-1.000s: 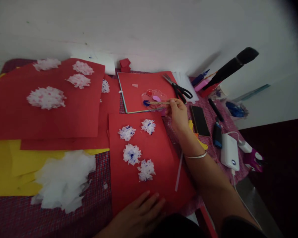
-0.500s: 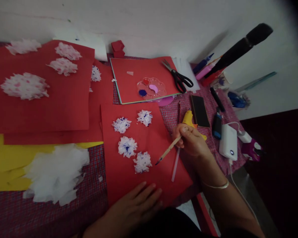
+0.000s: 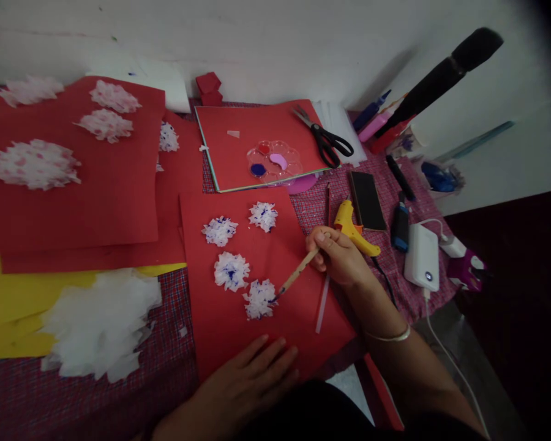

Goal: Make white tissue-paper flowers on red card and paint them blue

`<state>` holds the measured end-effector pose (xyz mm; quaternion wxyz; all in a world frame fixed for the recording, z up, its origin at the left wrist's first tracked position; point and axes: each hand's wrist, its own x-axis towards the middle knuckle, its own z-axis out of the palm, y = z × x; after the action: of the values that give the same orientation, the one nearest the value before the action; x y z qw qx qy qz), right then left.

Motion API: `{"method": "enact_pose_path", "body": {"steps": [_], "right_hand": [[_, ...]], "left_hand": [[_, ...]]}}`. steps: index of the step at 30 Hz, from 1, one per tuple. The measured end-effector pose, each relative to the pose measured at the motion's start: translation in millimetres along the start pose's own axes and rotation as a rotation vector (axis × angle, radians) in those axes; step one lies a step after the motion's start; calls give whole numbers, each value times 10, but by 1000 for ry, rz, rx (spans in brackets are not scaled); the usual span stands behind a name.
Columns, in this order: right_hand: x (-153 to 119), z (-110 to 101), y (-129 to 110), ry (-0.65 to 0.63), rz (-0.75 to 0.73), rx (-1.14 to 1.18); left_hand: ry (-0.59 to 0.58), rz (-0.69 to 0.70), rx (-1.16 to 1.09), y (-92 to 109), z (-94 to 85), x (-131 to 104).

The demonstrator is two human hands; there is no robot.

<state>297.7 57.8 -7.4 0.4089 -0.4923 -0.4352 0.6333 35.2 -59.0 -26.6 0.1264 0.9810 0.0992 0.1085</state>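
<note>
My right hand (image 3: pixel 337 252) is closed round a wooden paintbrush (image 3: pixel 302 266). The brush's dark tip meets the right edge of a white paper puff (image 3: pixel 260 299) speckled with blue. Three more blue-dotted puffs, among them one with a blue centre (image 3: pixel 231 271), sit on the same red sheet (image 3: pixel 275 245). My left hand (image 3: pixel 252 373) lies flat on the sheet's lower edge, fingers spread, holding nothing. A clear flower-shaped palette (image 3: pixel 284 162) with red, blue and pink paint rests on a red-topped stack of paper (image 3: pixel 224 165).
Black scissors (image 3: pixel 326 139), a yellow glue gun (image 3: pixel 351 229), a black phone (image 3: pixel 368 201) and a white power bank (image 3: pixel 421 257) lie right of and behind the sheet. Left are pink-dotted puffs on red paper (image 3: pixel 73 214) and a heap of white tissue (image 3: pixel 103 324).
My right hand has moved left with the brush, bringing its tip from beside the lower right puff onto its edge. The view has shifted slightly. My left hand stays flat.
</note>
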Motion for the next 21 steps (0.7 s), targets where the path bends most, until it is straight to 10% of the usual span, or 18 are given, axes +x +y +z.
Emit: {"method": "enact_pose_path", "body": {"steps": [21], "right_hand": [[-88, 108, -58, -37, -90, -75]], "left_hand": [[-19, -8, -6, 36, 103, -20]]}}
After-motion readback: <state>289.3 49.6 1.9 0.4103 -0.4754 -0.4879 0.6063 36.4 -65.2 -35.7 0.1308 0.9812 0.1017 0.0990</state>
